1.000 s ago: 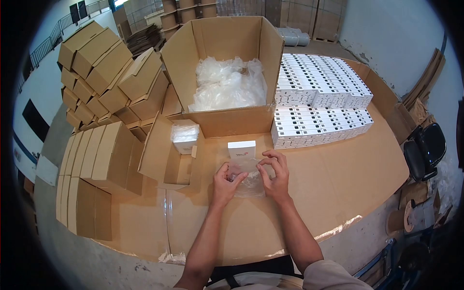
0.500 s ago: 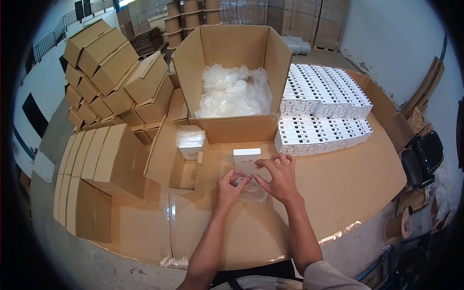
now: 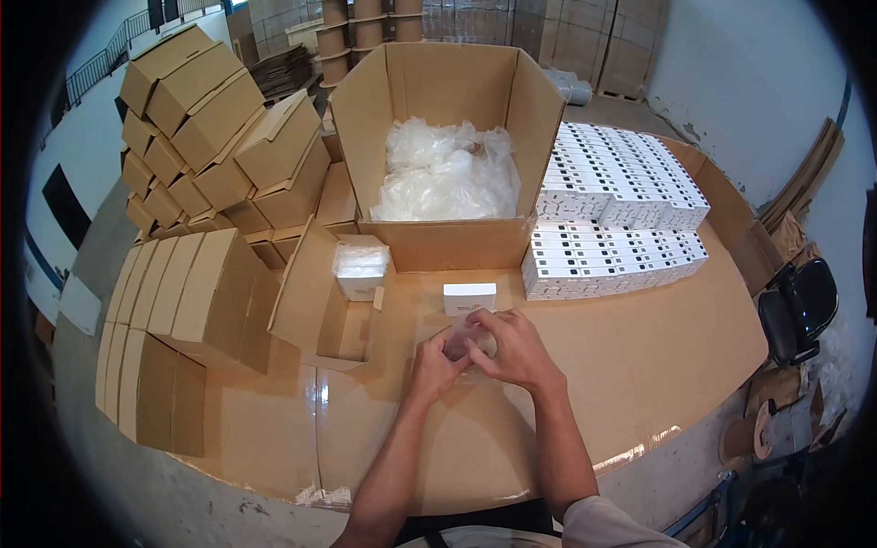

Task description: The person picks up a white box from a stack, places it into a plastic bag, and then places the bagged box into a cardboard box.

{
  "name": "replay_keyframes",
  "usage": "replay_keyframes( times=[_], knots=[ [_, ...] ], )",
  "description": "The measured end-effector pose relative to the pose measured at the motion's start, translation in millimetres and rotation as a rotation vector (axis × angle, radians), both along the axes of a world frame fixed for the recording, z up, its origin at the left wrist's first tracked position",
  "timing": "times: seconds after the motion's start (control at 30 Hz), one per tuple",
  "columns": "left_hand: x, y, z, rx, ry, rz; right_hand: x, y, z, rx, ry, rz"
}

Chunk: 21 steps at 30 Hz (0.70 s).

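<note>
A small white box (image 3: 470,299) stands on the cardboard-covered table just beyond my hands. Between my fingers is a clear plastic bag (image 3: 469,340), its mouth spread apart and its lower part mostly hidden. My left hand (image 3: 438,365) pinches the bag's left side. On the other side, my right hand (image 3: 516,351) has its fingers curled over the bag's edge, close to the front of the white box. To the left, an open brown carton (image 3: 345,331) holds several bagged white boxes (image 3: 360,267) at its far end.
A large open carton (image 3: 448,245) full of clear plastic bags (image 3: 448,173) stands behind the white box. Stacked white boxes (image 3: 617,256) fill the back right. Brown cartons (image 3: 210,292) are piled on the left. A black chair (image 3: 797,306) is beyond the table's right edge.
My right hand has come down and left, off the white box's face and onto the bag. The bag is lifted and its mouth is wider. The white box stays in place.
</note>
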State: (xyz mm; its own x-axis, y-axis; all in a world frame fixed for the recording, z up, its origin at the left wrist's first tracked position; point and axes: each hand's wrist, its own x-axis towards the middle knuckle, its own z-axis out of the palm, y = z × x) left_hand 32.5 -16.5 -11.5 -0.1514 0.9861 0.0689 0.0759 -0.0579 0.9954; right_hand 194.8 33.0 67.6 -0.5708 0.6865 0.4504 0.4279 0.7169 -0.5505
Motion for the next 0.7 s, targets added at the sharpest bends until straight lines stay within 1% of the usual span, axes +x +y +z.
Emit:
replay_keyframes(
  times=[0.13,0.23,0.33,0.43,0.53,0.57,0.63,0.7],
  knots=[
    [4,-3,8,-0.011,0.083,-0.020,0,3,-13,0.137,0.107,0.037],
    [2,-7,15,-0.060,0.141,-0.035,-2,1,-14,0.080,0.100,-0.004],
    [0,-7,10,-0.118,0.279,-0.032,-6,1,-19,0.100,0.121,-0.008],
    [-1,-5,2,-0.141,0.266,-0.056,-6,2,-19,0.156,0.159,-0.017],
    [-3,-2,-4,-0.146,0.304,-0.038,-3,1,-9,0.193,0.281,-0.098],
    [-2,-5,-3,-0.126,0.276,-0.041,-1,2,-10,0.154,0.348,-0.130],
    [3,-9,26,-0.081,0.219,-0.045,2,8,-15,0.081,0.479,-0.192],
    [-1,-9,21,-0.093,0.158,-0.016,3,16,-28,-0.074,0.675,-0.205]
  ],
)
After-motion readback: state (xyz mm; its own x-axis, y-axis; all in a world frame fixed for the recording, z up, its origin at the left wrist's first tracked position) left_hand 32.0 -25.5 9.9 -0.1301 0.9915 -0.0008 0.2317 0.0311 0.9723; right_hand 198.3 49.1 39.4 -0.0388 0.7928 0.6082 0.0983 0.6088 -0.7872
